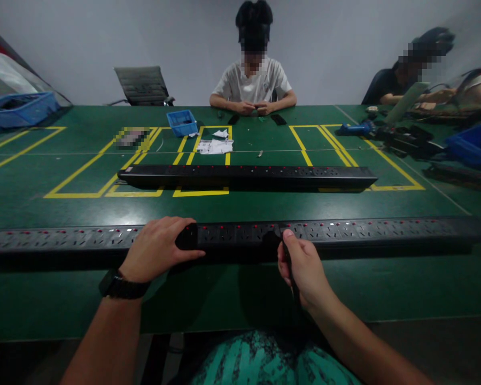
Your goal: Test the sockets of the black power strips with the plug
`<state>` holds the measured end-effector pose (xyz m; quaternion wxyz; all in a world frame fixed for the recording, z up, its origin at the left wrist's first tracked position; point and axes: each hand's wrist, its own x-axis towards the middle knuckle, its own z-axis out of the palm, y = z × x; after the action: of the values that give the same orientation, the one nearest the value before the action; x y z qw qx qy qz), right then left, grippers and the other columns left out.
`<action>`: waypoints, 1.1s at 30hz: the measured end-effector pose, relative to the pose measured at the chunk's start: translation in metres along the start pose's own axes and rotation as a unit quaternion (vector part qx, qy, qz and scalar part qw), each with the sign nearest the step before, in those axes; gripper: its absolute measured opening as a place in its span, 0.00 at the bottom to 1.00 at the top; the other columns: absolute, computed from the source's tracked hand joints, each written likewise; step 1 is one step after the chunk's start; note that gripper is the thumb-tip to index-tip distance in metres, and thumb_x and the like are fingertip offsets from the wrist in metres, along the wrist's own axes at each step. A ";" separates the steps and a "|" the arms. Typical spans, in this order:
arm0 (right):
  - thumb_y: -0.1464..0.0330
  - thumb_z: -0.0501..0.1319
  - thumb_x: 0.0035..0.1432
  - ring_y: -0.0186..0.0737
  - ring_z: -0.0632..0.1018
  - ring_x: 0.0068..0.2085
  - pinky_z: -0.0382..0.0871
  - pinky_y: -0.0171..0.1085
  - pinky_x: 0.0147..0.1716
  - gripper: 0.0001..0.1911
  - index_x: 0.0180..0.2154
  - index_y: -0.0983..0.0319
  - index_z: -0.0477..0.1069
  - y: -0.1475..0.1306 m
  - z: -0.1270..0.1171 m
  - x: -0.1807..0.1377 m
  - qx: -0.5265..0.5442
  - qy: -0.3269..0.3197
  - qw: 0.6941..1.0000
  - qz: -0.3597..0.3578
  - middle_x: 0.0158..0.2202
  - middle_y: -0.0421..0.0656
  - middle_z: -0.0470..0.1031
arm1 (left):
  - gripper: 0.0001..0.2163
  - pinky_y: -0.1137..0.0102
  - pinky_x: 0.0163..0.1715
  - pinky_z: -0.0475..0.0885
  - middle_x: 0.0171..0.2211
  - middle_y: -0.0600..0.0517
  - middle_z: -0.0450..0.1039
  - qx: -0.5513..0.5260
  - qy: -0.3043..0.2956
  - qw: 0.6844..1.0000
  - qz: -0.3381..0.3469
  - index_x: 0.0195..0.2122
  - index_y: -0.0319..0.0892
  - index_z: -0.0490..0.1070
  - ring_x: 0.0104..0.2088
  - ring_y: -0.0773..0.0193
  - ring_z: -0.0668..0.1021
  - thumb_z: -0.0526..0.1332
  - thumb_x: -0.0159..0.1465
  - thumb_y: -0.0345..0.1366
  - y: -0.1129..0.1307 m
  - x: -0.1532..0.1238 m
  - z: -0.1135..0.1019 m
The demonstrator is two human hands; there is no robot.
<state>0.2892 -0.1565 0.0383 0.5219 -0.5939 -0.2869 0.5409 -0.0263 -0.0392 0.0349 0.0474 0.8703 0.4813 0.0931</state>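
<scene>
A long black power strip with rows of sockets and small red parts lies across the near part of the table. My left hand, with a dark watch on its wrist, is closed around the strip left of its middle, thumb on the near side and fingers over the top. Close by on the right, my right hand is closed on a black plug-like object at the sockets. A dark length runs down below that fist. Whether the object is inserted in a socket I cannot tell.
A second black power strip lies farther back, parallel. Beyond it are a small blue basket and crumpled papers. A person sits opposite; others work at the right beside a blue bin. Yellow tape marks the green table.
</scene>
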 end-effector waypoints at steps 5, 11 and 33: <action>0.44 0.59 0.64 0.29 0.60 0.12 0.49 0.28 0.11 0.30 0.24 0.61 0.67 0.004 -0.001 0.001 0.008 -0.002 1.000 0.009 0.12 0.34 0.60 | 0.32 0.52 0.52 0.70 0.50 0.43 0.80 0.004 -0.009 1.000 -0.002 0.56 0.47 0.74 0.49 0.46 0.79 0.68 0.56 0.62 -0.001 0.000 0.001; 0.46 0.59 0.65 0.28 0.59 0.12 0.48 0.27 0.11 0.29 0.23 0.61 0.67 0.000 -0.004 0.005 0.014 -0.011 1.000 0.016 0.11 0.34 0.59 | 0.32 0.52 0.52 0.70 0.51 0.43 0.79 0.013 -0.014 1.000 -0.005 0.56 0.46 0.74 0.50 0.45 0.79 0.67 0.57 0.63 0.000 -0.001 0.001; 0.43 0.58 0.65 0.28 0.61 0.13 0.50 0.27 0.11 0.31 0.24 0.62 0.68 0.009 -0.004 0.007 -0.030 0.005 1.000 0.000 0.12 0.35 0.61 | 0.32 0.54 0.51 0.70 0.47 0.44 0.80 0.017 -0.011 1.000 0.003 0.55 0.47 0.73 0.48 0.47 0.79 0.66 0.58 0.64 -0.002 0.000 0.002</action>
<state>0.2926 -0.1543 0.0274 0.5052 -0.6119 -0.3001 0.5294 -0.0272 -0.0383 0.0325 0.0372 0.8734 0.4797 0.0756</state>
